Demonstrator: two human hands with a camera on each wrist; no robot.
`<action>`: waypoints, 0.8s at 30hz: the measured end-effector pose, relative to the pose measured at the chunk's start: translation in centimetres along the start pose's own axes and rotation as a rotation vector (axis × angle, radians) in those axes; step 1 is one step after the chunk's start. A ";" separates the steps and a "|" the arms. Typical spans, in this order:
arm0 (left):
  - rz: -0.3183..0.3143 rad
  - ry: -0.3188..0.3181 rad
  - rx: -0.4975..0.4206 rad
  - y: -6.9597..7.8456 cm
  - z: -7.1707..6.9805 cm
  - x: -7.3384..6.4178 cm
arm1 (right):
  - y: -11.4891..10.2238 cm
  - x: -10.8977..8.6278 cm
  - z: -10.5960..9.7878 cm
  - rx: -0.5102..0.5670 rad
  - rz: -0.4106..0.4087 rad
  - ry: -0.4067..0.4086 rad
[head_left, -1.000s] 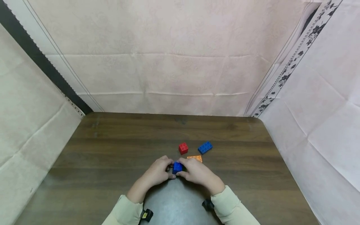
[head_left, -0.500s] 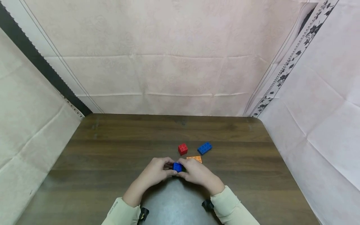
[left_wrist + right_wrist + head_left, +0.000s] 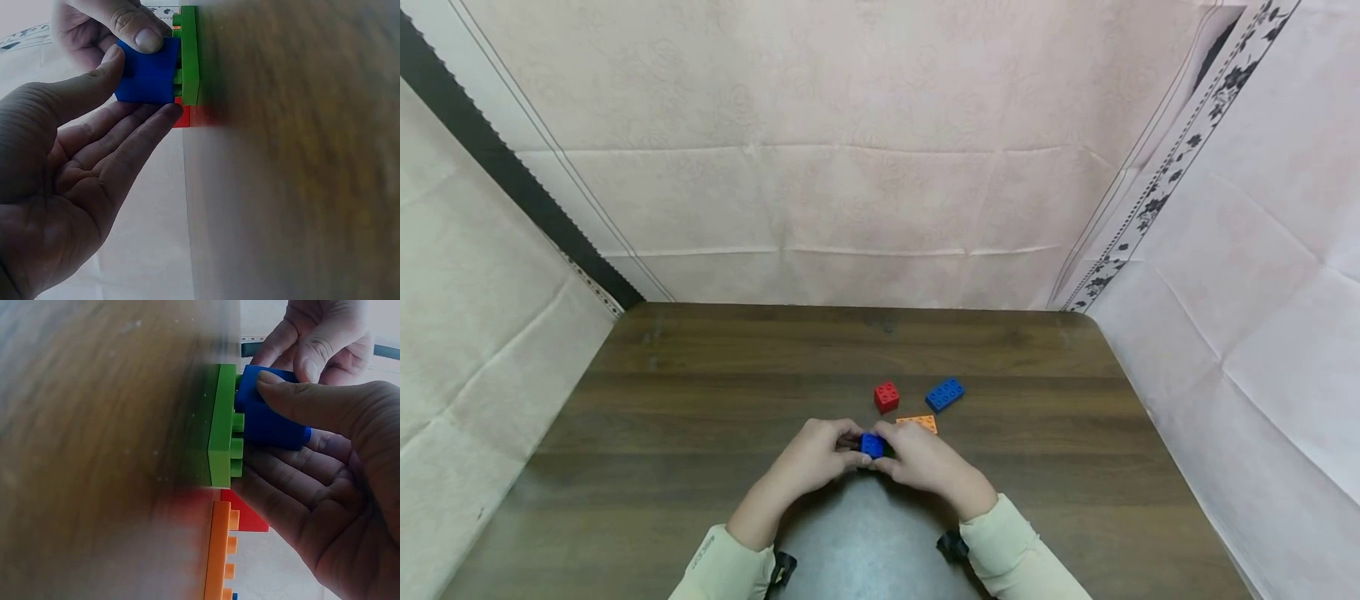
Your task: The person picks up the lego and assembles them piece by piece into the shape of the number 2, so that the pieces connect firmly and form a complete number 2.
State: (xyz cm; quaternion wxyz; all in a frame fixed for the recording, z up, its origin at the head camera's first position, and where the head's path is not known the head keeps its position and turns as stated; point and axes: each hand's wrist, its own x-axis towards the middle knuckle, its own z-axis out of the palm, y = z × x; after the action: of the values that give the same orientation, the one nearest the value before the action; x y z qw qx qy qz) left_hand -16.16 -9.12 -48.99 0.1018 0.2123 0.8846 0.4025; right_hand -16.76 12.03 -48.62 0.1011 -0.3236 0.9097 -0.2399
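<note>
A brown wood-grain surface (image 3: pixel 700 400) fills the lower half of the head view, its far corners rounded and its far edge meeting a creased, pale cloth wall (image 3: pixel 850 200). More cloth flanks both sides, the right one bordered by a black floral band (image 3: pixel 1187 146). At the near edge is a grey, smooth-looking area (image 3: pixel 865 542) with a curved outline; what it is I cannot tell.

The blocks sit around the middle, well apart from the side edges, with a wide stretch of wood grain on either hand. A glossy, box-shaped blue block (image 3: pixel 872 446) stands on the studs of a thin green plate (image 3: pixel 190 56) low at the surface. The left hand (image 3: pixel 812 457) and right hand (image 3: pixel 925 461) pinch the blue block from opposite sides, fingers parted only by its thickness. Just beyond lie a studded orange piece (image 3: pixel 922 422), near the right hand, a squarish red block (image 3: pixel 886 397) and an oblong blue brick (image 3: pixel 945 394).
</note>
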 end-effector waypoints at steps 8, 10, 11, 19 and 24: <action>0.000 -0.002 0.002 0.1 -0.1 0.0 | 0.0 0.0 0.0 0.007 0.004 0.001; -0.002 -0.003 0.004 0.1 -0.1 0.0 | 0.0 0.0 0.0 0.006 0.004 -0.001; -0.002 -0.004 0.004 0.1 -0.1 0.0 | 0.0 0.0 0.0 0.004 0.003 -0.001; 0.000 0.005 0.010 0.3 -0.1 -0.1 | -0.1 0.0 0.1 -0.009 -0.006 0.006; -0.004 0.010 0.018 0.2 0.0 0.0 | -0.1 0.0 0.1 -0.016 -0.007 0.007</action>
State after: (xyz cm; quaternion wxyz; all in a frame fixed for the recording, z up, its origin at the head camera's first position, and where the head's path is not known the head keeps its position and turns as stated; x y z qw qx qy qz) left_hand -16.08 -9.02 -48.78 0.0964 0.2096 0.8891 0.3954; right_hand -16.70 11.94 -48.66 0.0943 -0.3265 0.9109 -0.2341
